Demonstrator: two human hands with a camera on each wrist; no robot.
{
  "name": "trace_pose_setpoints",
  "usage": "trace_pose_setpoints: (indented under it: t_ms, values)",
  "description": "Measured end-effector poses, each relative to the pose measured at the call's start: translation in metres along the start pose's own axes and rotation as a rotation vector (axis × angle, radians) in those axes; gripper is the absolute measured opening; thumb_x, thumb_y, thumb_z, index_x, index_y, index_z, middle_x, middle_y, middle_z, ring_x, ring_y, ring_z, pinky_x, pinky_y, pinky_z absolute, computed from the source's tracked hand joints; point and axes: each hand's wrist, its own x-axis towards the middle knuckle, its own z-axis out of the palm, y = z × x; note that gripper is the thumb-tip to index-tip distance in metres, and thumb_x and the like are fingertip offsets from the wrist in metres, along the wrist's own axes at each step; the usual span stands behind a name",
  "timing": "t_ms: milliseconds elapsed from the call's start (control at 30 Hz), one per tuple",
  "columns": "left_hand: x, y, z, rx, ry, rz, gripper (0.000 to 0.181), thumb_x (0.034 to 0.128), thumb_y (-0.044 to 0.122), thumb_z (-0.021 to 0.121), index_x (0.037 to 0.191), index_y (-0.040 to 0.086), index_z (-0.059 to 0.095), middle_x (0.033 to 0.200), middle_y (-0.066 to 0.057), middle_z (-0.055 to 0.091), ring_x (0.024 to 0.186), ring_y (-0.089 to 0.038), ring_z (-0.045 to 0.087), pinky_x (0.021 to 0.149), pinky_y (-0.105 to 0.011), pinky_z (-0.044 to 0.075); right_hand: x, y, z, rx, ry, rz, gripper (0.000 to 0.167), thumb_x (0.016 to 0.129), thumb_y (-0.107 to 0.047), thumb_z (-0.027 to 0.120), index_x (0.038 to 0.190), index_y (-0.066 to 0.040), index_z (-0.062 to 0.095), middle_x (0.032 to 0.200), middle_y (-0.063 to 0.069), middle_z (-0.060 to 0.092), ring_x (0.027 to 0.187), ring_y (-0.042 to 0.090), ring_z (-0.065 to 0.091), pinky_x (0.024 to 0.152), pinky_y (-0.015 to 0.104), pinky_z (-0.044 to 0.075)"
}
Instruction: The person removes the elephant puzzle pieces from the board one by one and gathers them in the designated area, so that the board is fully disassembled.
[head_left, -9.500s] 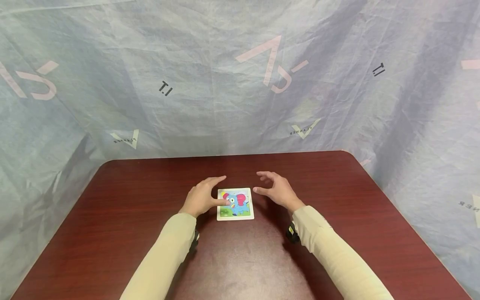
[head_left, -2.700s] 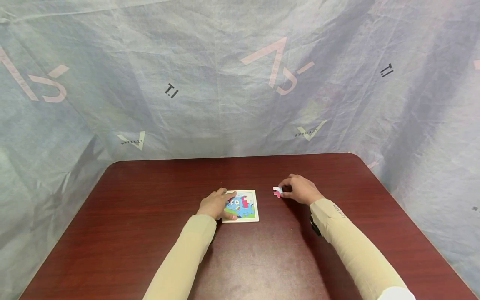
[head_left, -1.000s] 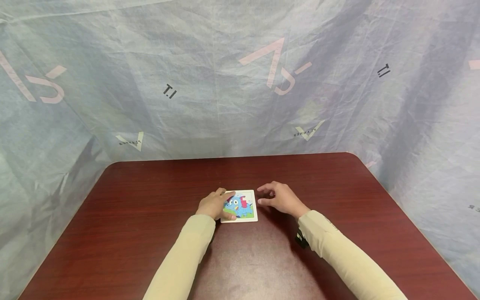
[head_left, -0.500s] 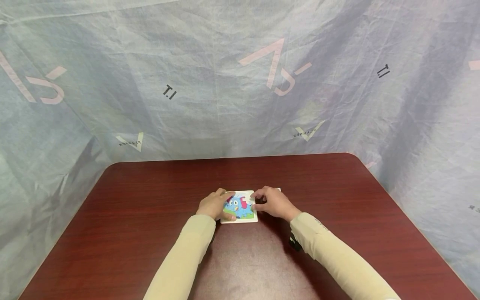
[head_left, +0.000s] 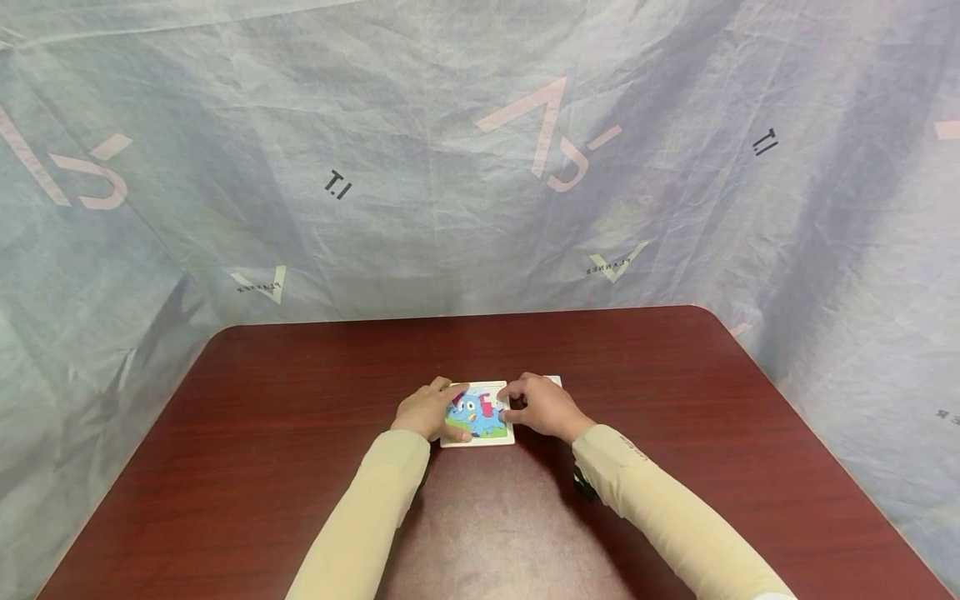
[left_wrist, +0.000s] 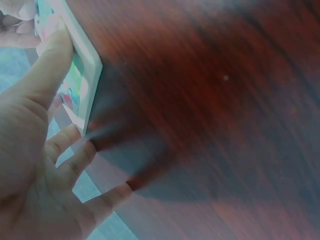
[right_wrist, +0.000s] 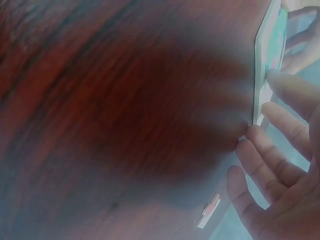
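A square jigsaw board (head_left: pixel 483 443) with a blue cartoon animal on it lies flat on the table; its upper right part shows a pale area. My left hand (head_left: pixel 425 412) steadies the board's left side, its thumb on the picture and the other fingers spread at the edge in the left wrist view. Over the board's right side, my right hand (head_left: pixel 547 406) touches with thumb and index finger, their tips apart. In the right wrist view its other fingers (right_wrist: pixel 270 165) extend beside the board. Partly hidden behind that hand is a loose piece (head_left: pixel 555 380).
The dark red table (head_left: pixel 300 400) has a rounded far edge. Behind it and at both sides hangs a grey printed cloth (head_left: pixel 420 233). Both forearms in cream sleeves reach in from the near side.
The right hand has come left from the loose piece to the board's right side. The piece stays on the table. My left hand has kept its place on the board over the last second.
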Motion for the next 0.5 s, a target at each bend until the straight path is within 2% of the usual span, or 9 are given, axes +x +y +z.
trace_pose_setpoints:
  t_ms: [300,500]
  values:
    - [0.0008,0.0006,-0.0004,0.013,-0.025,-0.018,0.084,0.0818,0.04,0.085,0.153,0.018,0.048,0.151,-0.012,0.045,0.134,-0.034,0.05,0.099,-0.05,0.05,0.001,-0.0031,0.0002,-0.025,0.003,0.011,0.024,0.086,-0.021,0.084,0.108,-0.016,0.079,0.098,0.0,0.063,0.085,0.014,0.056,0.075,0.035,0.05]
    - [0.0003,0.0006,-0.0006,0.004,-0.02,-0.016,0.083,0.0817,0.039,0.085,0.153,0.018,0.048,0.15,-0.012,0.046,0.133,-0.034,0.051,0.1,-0.05,0.05,0.003,-0.0041,-0.0001,-0.017,0.005,0.006,0.02,0.085,-0.02,0.085,0.104,-0.015,0.08,0.096,0.001,0.063,0.087,0.017,0.058,0.075,0.035,0.051]
